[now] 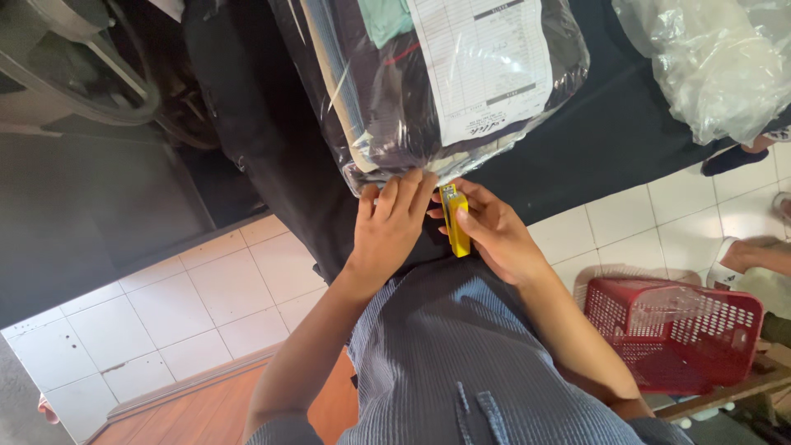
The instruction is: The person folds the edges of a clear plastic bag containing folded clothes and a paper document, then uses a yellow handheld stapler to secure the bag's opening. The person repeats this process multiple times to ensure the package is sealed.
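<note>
- At the bag's near edge, the left hand (387,227) presses its fingers together flat on the plastic, seemingly to pin the fold.
- Right hand (490,231) pinches a yellow stapler (454,220), nose at that edge.
- Clear bag (428,82) of folded clothes lies on a dark table (626,124), paper slip (486,66) inside.
- Red basket (671,334) sits near right.
</note>
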